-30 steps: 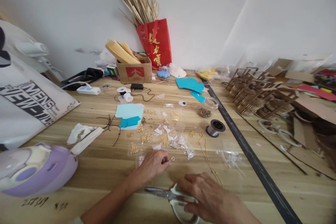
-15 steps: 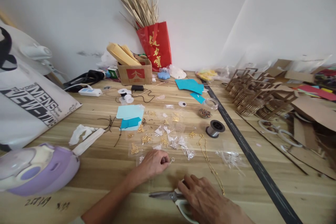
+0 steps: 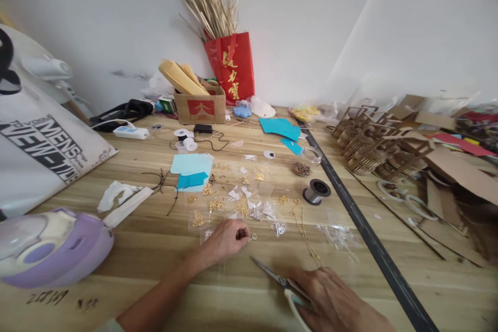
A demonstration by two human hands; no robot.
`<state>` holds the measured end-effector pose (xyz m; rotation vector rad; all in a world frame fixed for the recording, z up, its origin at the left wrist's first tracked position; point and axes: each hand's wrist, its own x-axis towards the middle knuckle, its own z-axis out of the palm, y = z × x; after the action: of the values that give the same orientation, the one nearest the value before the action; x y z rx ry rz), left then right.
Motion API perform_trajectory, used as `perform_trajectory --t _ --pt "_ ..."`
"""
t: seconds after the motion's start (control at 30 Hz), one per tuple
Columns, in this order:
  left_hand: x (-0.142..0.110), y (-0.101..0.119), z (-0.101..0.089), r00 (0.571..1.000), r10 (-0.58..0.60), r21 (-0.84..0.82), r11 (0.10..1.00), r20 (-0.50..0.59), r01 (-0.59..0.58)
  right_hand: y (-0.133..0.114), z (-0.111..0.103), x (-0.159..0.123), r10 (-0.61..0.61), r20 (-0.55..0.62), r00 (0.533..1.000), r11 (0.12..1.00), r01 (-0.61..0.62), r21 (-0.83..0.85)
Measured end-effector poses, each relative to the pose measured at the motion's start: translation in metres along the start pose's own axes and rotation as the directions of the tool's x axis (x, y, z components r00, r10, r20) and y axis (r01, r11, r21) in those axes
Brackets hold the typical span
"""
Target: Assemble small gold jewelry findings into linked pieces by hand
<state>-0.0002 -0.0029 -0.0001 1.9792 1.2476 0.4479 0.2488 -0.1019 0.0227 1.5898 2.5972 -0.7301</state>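
On the wooden bench (image 3: 155, 249), the left hand (image 3: 223, 241) pinches a small ring (image 3: 253, 236); the right hand (image 3: 334, 301) closes its grip on scissors (image 3: 278, 279).

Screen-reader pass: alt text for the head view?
The right hand holds scissors pointed at a small ring pinched by the left hand, on a wooden table littered with gold findings, a wire spool and teal paper.

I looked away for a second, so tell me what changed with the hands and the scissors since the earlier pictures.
The right hand has taken the scissors by the handles and swung them: the blades, lying flat and pointing left before, now point up-left toward the left hand. The left hand stays pinching a small ring on the wooden table.
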Motion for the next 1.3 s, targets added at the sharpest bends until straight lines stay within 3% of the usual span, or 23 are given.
perform_trajectory --t 0.1,0.27,0.5,0.73,0.97,1.13,1.3 --pt "0.001 -0.001 0.001 1.000 0.008 -0.090 0.996 -0.012 -0.009 -0.002 -0.010 0.002 0.098 0.096 0.990 0.983 -0.112 0.149" --pt "0.004 -0.007 0.003 0.999 -0.035 -0.297 0.954 0.018 0.038 -0.008 -0.018 0.006 0.118 0.076 0.990 0.926 -0.137 0.352" --pt "0.005 -0.006 -0.002 0.997 -0.050 -0.616 0.784 0.052 0.071 0.000 -0.006 0.007 0.158 0.067 0.985 0.810 -0.168 0.561" --pt "0.005 -0.001 -0.008 0.994 -0.109 -0.775 0.628 0.007 0.074 -0.003 -0.004 0.005 0.145 -0.013 0.989 0.829 -0.115 0.548" --pt "0.006 -0.003 -0.006 0.979 -0.197 -0.925 0.361 0.046 0.116 -0.021 -0.011 0.007 0.103 -0.011 0.995 0.815 -0.078 0.574" --pt "0.008 -0.001 -0.005 0.968 -0.240 -0.970 0.212 0.067 0.119 -0.022 -0.002 0.019 0.137 -0.020 0.990 0.848 -0.107 0.519" --pt "0.010 -0.008 -0.001 0.965 -0.254 -0.986 0.135 0.060 0.097 -0.015 0.017 0.027 0.116 -0.202 0.972 0.875 -0.004 0.484"
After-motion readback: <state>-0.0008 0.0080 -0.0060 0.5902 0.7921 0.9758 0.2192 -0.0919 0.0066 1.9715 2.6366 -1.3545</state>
